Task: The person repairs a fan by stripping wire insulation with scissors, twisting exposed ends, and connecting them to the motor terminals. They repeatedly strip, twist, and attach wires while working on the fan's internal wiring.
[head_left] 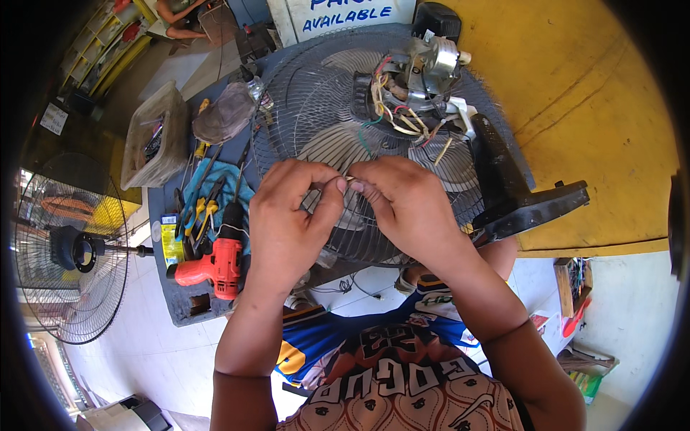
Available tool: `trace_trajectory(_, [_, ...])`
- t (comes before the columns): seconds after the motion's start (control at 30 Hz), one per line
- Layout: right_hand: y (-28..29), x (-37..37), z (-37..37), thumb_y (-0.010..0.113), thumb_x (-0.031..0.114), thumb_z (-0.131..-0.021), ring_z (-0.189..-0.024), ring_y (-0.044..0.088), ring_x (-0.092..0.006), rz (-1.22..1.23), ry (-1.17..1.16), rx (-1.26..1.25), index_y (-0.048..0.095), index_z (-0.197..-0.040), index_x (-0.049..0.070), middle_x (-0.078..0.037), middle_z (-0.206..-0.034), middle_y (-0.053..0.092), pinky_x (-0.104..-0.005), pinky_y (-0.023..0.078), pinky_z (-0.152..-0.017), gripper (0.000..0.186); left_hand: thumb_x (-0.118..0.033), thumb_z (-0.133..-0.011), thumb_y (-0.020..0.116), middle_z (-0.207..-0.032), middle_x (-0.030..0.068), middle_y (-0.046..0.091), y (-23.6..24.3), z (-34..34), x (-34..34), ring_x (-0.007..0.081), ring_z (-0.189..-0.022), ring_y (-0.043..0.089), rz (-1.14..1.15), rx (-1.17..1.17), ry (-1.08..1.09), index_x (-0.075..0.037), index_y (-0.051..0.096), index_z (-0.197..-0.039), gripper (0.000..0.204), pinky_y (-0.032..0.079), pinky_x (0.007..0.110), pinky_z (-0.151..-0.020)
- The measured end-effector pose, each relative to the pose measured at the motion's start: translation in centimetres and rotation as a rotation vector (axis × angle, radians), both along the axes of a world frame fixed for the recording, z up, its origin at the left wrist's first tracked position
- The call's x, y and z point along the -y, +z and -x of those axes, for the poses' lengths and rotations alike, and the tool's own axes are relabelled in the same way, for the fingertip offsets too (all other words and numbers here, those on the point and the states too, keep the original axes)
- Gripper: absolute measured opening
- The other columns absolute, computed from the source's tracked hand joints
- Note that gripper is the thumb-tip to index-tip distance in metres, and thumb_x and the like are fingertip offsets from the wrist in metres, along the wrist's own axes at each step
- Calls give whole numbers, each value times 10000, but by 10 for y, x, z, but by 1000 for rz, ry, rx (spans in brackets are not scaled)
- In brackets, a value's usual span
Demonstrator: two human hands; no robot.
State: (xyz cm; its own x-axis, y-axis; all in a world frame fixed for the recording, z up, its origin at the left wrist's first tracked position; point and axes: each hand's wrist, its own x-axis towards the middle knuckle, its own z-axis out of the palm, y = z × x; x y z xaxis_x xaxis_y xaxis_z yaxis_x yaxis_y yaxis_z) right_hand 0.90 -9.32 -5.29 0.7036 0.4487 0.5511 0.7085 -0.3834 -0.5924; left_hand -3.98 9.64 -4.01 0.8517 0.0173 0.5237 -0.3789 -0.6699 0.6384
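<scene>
Above the fan, my left hand (287, 212) and my right hand (411, 205) meet fingertip to fingertip. Both are closed in a pinch around a tiny, thin, pale piece (350, 179), too small to name. Beneath them lies an electric fan's round wire grille (284, 108), with grey blades (338, 147) showing through. An exposed fan motor (440, 57) rests on the grille's far right side. Loose wires (406, 115) in white, yellow, red and green trail from it. The fan's black neck and base (528, 205) lean at the right.
A red power drill (219, 267) lies left of my forearm, near yellow-handled pliers (205, 214) on a blue cloth (226, 176). Beyond stands a dirty plastic bin (167, 133) holding small parts. Another fan (68, 248) is far left; a yellow surface (575, 108) fills the right. Someone (178, 21) sits at the back left.
</scene>
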Motion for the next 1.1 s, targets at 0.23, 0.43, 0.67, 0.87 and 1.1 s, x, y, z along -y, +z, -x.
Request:
trace_trajectory(0.23, [6,4,-8,712,4,-906,-856,717,-391,136,-45,60,747,-1115,53,-156,-922,701,-485,580,-753,218,-94,-1022,681,-850,32,676,-9,5,-3,134,-781,625,386,-258,-39,-20,678,-1005,76,478,305,-699])
trace_trajectory(0.43, [6,3,-20,696,-1,-911,-855,714,-383,155,-108,31,747,-1141,71,-144,-923,689,-483,574,-743,246,-140,-1105,616,-925,-1,682,-15,7,-21,55,-851,592,692,-312,-114,-22,681,-1090,137,455,234,-715])
trace_trajectory(0.67, [1,2,-16,663,10,-876,-861,709,-389,105,-112,57,735,-1112,71,-151,-899,658,-496,579,-752,254,-74,-1059,669,-1191,98,719,-15,8,-12,121,-902,643,640,-60,-139,12,690,-1318,274,537,268,-837])
trace_trajectory(0.87, [-1,5,-13,728,44,-941,-870,706,-390,85,-111,81,739,-1204,72,-152,-940,694,-482,568,-753,265,-77,-943,811,-1065,130,772,-4,-2,-4,215,-858,717,21,-54,-15,-21,776,-1204,269,571,317,-780])
trace_trajectory(1.1, [35,43,23,780,81,-944,-864,735,-295,-63,-245,80,762,-1211,41,-145,-1037,755,-410,590,-761,271,-91,-910,866,-928,102,770,-12,6,-14,186,-802,708,132,-80,137,-14,804,-1013,143,545,300,-750])
